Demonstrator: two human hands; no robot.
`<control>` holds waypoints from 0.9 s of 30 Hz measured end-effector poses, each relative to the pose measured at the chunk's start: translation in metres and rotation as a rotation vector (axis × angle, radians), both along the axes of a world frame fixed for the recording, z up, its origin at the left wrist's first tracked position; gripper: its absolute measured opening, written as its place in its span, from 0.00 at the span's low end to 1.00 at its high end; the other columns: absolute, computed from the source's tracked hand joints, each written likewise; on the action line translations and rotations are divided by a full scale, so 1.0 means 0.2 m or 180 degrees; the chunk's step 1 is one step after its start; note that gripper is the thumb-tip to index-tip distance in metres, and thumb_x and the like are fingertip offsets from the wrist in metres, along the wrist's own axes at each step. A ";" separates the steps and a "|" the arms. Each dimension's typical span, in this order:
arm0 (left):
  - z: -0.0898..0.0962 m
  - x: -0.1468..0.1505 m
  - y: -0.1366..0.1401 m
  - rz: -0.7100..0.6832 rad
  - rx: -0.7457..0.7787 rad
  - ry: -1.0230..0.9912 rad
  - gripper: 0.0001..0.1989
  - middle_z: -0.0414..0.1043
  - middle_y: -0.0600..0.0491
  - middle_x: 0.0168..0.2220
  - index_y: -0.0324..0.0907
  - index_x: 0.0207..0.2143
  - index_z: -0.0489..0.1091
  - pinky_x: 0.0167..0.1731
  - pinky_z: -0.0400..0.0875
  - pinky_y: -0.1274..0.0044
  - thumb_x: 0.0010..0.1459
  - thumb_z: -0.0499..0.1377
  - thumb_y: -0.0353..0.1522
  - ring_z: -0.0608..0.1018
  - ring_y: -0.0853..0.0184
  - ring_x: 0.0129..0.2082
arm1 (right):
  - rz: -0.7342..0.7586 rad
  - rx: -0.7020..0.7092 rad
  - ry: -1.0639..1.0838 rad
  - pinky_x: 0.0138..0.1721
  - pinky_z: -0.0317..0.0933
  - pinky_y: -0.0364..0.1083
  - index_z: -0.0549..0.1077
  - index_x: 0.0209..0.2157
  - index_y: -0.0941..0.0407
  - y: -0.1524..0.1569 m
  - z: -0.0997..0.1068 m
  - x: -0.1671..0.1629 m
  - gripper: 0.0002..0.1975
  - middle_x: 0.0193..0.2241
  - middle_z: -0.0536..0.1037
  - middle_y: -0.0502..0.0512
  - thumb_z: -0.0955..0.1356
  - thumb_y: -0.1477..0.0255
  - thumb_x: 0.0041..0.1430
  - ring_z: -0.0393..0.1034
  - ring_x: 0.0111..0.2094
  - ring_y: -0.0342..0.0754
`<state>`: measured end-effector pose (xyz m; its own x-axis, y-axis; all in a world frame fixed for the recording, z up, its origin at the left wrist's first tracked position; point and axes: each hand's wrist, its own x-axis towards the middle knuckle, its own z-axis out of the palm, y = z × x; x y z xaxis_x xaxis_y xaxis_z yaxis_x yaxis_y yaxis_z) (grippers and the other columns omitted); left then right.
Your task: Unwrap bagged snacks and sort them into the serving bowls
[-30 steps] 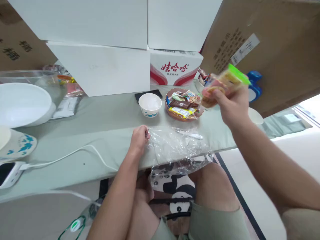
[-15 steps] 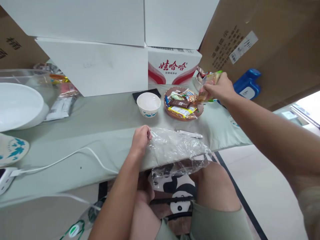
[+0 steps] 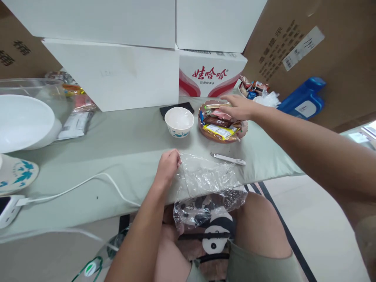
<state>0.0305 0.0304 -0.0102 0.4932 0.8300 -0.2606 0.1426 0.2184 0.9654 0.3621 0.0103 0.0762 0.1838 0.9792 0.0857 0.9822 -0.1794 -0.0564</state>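
The left hand [image 3: 169, 164] is gripping one upper corner of a clear, crinkled plastic bag [image 3: 202, 176], its fingers curling tightly round the film. The bag is lying partly on the pale green, cloth-covered surface [image 3: 129, 135] and partly hanging over the front edge, above the person's lap.

The right hand [image 3: 239, 107] is reaching over a brown, scalloped-rim bowl [image 3: 209, 135]. Its fingers are standing apart rather than clenching, and they are appearing to hold nothing — whether they are brushing a wrapper is hard to tell. Beside them, a slim, pale packet with a green edge [image 3: 217, 105] is resting at the back of the bowl. A pink packet [image 3: 220, 113], a dark brown packet [image 3: 217, 122] and a yellow-and-white packet [image 3: 221, 131] are lying in front of it.

The packets are looking light, with slick wrappers that are probably sliding easily against one another; what is inside is possibly crumbling under a hard squeeze, so an edge or end seam is offering the kindest hold. The bag is seeming almost weightless, limp and clingy — its rim or a corner is giving the surest grip.

A white bowl with blue printing [image 3: 179, 117] is standing just left of the brown one, and a slim white cutter [image 3: 229, 159] is lying just beyond the bag.
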 end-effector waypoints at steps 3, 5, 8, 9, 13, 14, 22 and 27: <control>0.01 0.00 0.00 -0.0001 -0.0070 -0.0018 0.09 0.57 0.58 0.16 0.43 0.17 0.57 0.19 0.49 0.79 0.47 0.51 0.36 0.57 0.73 0.19 | -0.0029 -0.0102 -0.0079 0.66 0.54 0.64 0.64 0.67 0.57 -0.05 0.00 -0.05 0.32 0.68 0.64 0.66 0.57 0.56 0.68 0.57 0.69 0.64; 0.02 0.01 0.00 -0.0002 -0.0102 -0.0026 0.09 0.57 0.58 0.16 0.43 0.17 0.58 0.18 0.49 0.79 0.46 0.52 0.36 0.58 0.73 0.19 | -0.0039 -0.0355 -0.0109 0.67 0.52 0.66 0.61 0.69 0.56 -0.06 -0.04 -0.09 0.32 0.70 0.60 0.65 0.55 0.58 0.69 0.53 0.71 0.64; 0.02 0.02 -0.01 0.0036 -0.0157 -0.0063 0.09 0.57 0.58 0.15 0.43 0.17 0.59 0.17 0.49 0.81 0.45 0.53 0.36 0.58 0.74 0.18 | -0.0174 -0.0655 -0.0009 0.67 0.51 0.68 0.56 0.71 0.54 -0.05 -0.08 -0.13 0.31 0.72 0.55 0.64 0.52 0.59 0.71 0.49 0.72 0.63; 0.02 0.02 -0.01 0.0038 -0.0217 -0.0098 0.09 0.57 0.59 0.15 0.43 0.18 0.59 0.16 0.48 0.81 0.44 0.53 0.36 0.57 0.74 0.17 | -0.0239 -0.0680 0.0003 0.67 0.49 0.70 0.56 0.71 0.52 -0.05 -0.07 -0.14 0.31 0.73 0.54 0.62 0.53 0.59 0.71 0.48 0.73 0.63; 0.04 0.02 0.00 -0.0119 -0.0736 -0.0345 0.10 0.57 0.60 0.15 0.43 0.19 0.59 0.14 0.41 0.82 0.42 0.57 0.38 0.53 0.78 0.14 | -0.0433 0.0121 0.0122 0.65 0.49 0.73 0.65 0.65 0.50 -0.18 0.04 -0.27 0.27 0.67 0.66 0.62 0.56 0.59 0.70 0.58 0.67 0.67; 0.05 0.01 0.00 -0.0186 -0.0874 -0.0410 0.10 0.57 0.61 0.14 0.43 0.19 0.59 0.14 0.40 0.82 0.41 0.57 0.38 0.52 0.78 0.13 | -0.0397 0.0553 0.0276 0.64 0.53 0.70 0.68 0.62 0.51 -0.25 0.05 -0.33 0.25 0.63 0.71 0.63 0.56 0.60 0.70 0.62 0.64 0.65; 0.08 -0.06 0.06 -0.0569 -0.1047 -0.0640 0.11 0.56 0.61 0.13 0.44 0.20 0.59 0.13 0.38 0.83 0.41 0.59 0.38 0.49 0.80 0.11 | 0.0293 0.0950 0.1760 0.57 0.66 0.63 0.69 0.58 0.51 -0.69 -0.42 -0.84 0.29 0.55 0.77 0.64 0.72 0.61 0.55 0.72 0.56 0.63; 0.04 -0.10 0.11 -0.0047 -0.0327 -0.0415 0.11 0.58 0.60 0.14 0.42 0.21 0.63 0.14 0.44 0.82 0.43 0.61 0.37 0.56 0.78 0.14 | -0.0657 0.1461 0.2153 0.37 0.69 0.51 0.75 0.34 0.51 -0.68 -0.50 -0.78 0.05 0.26 0.78 0.51 0.67 0.67 0.61 0.74 0.29 0.50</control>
<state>0.0110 0.0530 -0.0030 0.5403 0.7947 -0.2767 0.0214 0.3157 0.9486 0.2052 -0.1258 -0.0247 0.5102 0.8152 0.2742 0.6606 -0.1673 -0.7319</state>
